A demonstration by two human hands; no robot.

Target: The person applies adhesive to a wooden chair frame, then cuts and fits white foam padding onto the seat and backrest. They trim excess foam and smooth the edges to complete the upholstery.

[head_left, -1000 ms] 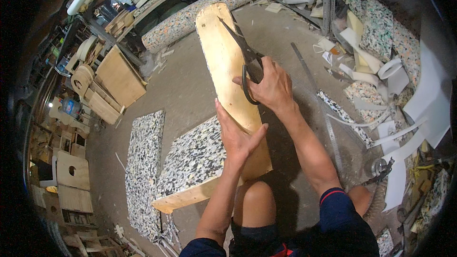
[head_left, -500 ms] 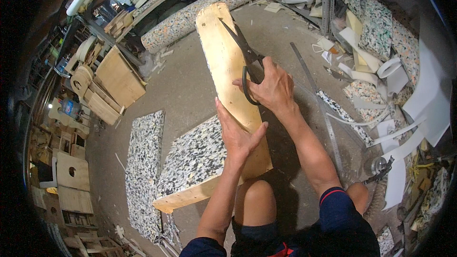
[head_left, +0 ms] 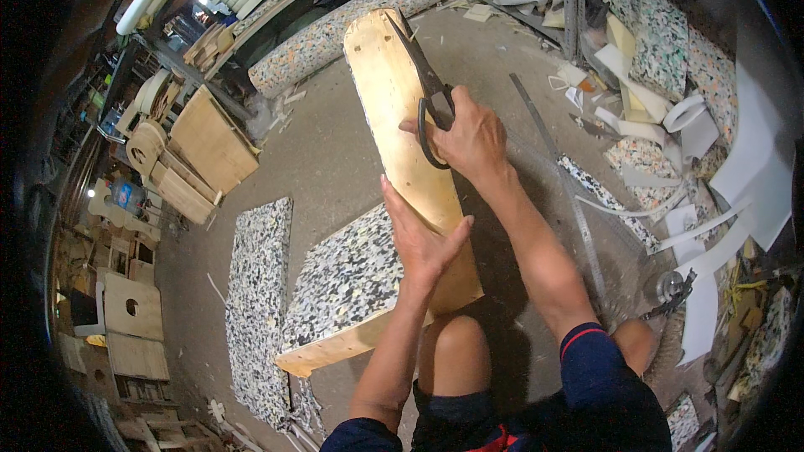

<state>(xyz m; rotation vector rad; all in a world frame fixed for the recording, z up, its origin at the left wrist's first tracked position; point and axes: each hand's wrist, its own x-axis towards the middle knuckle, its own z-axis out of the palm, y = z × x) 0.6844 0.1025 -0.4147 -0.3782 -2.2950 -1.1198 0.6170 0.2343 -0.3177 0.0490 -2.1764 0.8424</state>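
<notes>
My right hand [head_left: 471,136] grips a large pair of dark scissors [head_left: 433,94], with a thumb through the black handle loop. The blades lie along the right edge of a long wooden panel [head_left: 387,92], their tips near its rounded far end. My left hand [head_left: 421,234] is wrapped round the lower part of this panel, thumb on the right and fingers along the left edge. The panel belongs to an L-shaped wooden frame whose seat-like part carries a speckled black-and-white foam pad [head_left: 343,276]. What lies behind the upright panel is mostly hidden.
A loose speckled foam strip [head_left: 258,310] lies on the floor at left. A long metal bar [head_left: 578,226] and a narrow foam offcut [head_left: 607,201] lie at right. A foam roll [head_left: 335,33] is at the back, foam scraps [head_left: 645,167] pile at far right, and wooden boards [head_left: 213,142] lean at left.
My right hand and the scissors have moved slightly left and up, and the blades have come closer together along the panel's right edge. My left hand keeps its hold.
</notes>
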